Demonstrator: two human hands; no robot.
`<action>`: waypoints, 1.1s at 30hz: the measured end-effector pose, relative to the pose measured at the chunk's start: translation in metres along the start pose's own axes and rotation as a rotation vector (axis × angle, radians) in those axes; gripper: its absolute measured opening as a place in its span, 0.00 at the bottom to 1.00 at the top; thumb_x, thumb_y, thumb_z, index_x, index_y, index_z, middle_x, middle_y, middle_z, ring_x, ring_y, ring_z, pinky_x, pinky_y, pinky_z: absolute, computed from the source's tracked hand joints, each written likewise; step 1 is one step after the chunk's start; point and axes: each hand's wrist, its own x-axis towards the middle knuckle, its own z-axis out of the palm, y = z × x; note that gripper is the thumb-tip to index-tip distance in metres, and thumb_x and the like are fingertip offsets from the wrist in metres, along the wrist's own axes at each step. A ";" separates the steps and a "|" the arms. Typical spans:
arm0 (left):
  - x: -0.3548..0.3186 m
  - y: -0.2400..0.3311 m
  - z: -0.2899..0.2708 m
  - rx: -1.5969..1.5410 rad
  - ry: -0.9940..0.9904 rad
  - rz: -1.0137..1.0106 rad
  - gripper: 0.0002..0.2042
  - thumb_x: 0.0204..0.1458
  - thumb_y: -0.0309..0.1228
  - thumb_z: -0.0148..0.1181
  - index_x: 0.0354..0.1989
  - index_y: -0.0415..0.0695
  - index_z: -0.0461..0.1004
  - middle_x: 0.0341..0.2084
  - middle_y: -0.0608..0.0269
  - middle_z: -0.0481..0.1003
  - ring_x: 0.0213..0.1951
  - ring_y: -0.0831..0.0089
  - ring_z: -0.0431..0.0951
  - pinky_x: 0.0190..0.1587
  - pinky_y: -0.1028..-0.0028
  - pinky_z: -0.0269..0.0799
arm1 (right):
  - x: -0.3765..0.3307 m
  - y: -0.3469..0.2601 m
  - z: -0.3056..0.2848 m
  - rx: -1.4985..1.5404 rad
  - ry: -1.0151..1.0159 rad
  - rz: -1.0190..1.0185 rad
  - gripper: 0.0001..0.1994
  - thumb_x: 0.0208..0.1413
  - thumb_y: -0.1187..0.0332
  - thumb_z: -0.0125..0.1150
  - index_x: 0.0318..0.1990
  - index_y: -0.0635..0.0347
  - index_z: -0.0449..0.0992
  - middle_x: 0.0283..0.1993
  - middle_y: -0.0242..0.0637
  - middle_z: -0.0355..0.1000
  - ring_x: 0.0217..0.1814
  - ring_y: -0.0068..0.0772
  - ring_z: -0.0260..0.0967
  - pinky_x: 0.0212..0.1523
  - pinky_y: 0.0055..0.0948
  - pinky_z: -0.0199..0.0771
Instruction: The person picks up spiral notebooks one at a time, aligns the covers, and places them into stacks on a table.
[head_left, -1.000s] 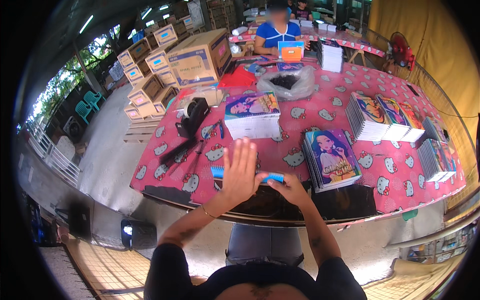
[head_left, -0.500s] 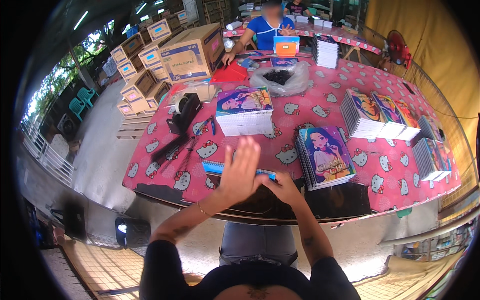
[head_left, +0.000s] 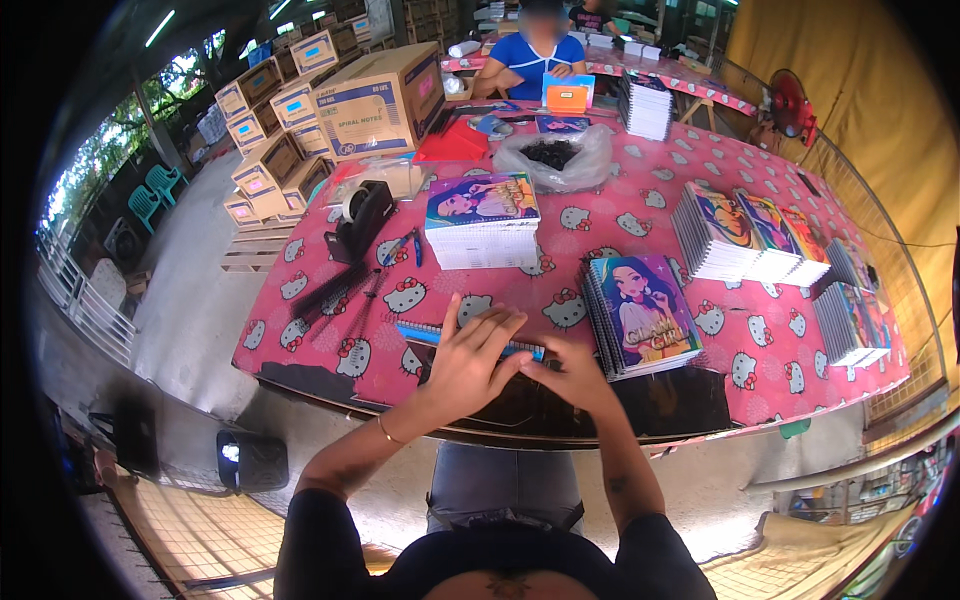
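Observation:
At the near edge of the table, a spiral notebook (head_left: 418,331) with a blue cover stands on edge, its coil side up. My left hand (head_left: 468,362) lies across the top of it, fingers stretched out and slightly bent, hiding its middle. The right end of the notebook is gripped by my right hand (head_left: 572,374), whose thumb rests on the coil edge near my left thumb. Just right of that hand is a pile of spiral notebooks (head_left: 645,315) with an illustrated cover. Beyond my left hand stands a taller notebook stack (head_left: 482,222).
A black tape dispenser (head_left: 360,225), blue-handled pliers (head_left: 417,248) and loose black coils (head_left: 328,300) lie left. A plastic bag (head_left: 597,168) of black pieces sits farther back. More notebook stacks (head_left: 735,235) stand right. Across the table, a person (head_left: 538,62) sits near a large carton (head_left: 375,105).
My left hand has lowered, its raised fingers now bending down over the notebook's coil edge. My right hand keeps its hold. The person opposite has drawn an arm back from the red sheets.

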 end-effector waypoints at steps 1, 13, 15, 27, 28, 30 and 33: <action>0.004 0.000 -0.001 -0.030 0.005 -0.016 0.14 0.58 0.38 0.64 0.48 0.44 0.78 0.42 0.63 0.81 0.51 0.63 0.80 0.73 0.45 0.41 | -0.002 -0.006 -0.009 0.044 0.007 -0.018 0.16 0.61 0.69 0.66 0.55 0.65 0.78 0.48 0.39 0.81 0.44 0.24 0.78 0.46 0.28 0.78; 0.003 -0.002 0.001 -0.028 -0.088 -0.041 0.07 0.59 0.33 0.62 0.36 0.42 0.79 0.30 0.58 0.81 0.39 0.60 0.82 0.63 0.49 0.63 | 0.028 -0.036 -0.024 -0.342 -0.070 -0.158 0.09 0.50 0.74 0.70 0.31 0.66 0.73 0.28 0.36 0.72 0.29 0.27 0.76 0.29 0.26 0.74; 0.004 0.001 -0.008 0.002 -0.069 0.024 0.05 0.58 0.29 0.62 0.37 0.41 0.79 0.30 0.56 0.81 0.39 0.58 0.82 0.56 0.53 0.69 | 0.023 -0.038 -0.003 -0.473 0.116 -0.178 0.10 0.49 0.74 0.70 0.32 0.63 0.72 0.30 0.38 0.72 0.30 0.31 0.76 0.31 0.29 0.73; 0.190 0.032 -0.046 -0.231 0.276 0.328 0.24 0.57 0.34 0.66 0.63 0.52 0.75 0.44 0.51 0.75 0.45 0.59 0.76 0.50 0.61 0.70 | -0.028 -0.142 -0.096 0.050 0.534 -0.033 0.30 0.59 0.73 0.68 0.68 0.68 0.65 0.53 0.42 0.75 0.56 0.29 0.71 0.57 0.30 0.72; 0.205 0.019 -0.016 -0.516 0.107 0.254 0.24 0.57 0.36 0.66 0.63 0.54 0.75 0.39 0.55 0.74 0.40 0.59 0.76 0.46 0.62 0.71 | -0.022 -0.132 -0.119 0.178 0.511 -0.092 0.28 0.60 0.76 0.65 0.68 0.69 0.66 0.53 0.40 0.77 0.52 0.24 0.73 0.55 0.27 0.73; 0.223 0.016 0.036 -0.341 0.041 0.176 0.23 0.58 0.40 0.64 0.63 0.56 0.75 0.32 0.57 0.68 0.35 0.59 0.75 0.41 0.62 0.71 | -0.017 -0.109 -0.169 0.138 0.443 0.124 0.29 0.61 0.76 0.65 0.68 0.69 0.65 0.55 0.40 0.76 0.53 0.23 0.72 0.54 0.26 0.74; 0.226 0.014 0.110 -0.286 -0.093 0.093 0.20 0.60 0.42 0.61 0.61 0.62 0.76 0.29 0.58 0.66 0.35 0.59 0.76 0.39 0.66 0.72 | -0.024 -0.055 -0.217 -0.319 0.419 0.299 0.32 0.55 0.61 0.73 0.64 0.68 0.71 0.55 0.44 0.78 0.52 0.27 0.74 0.53 0.30 0.74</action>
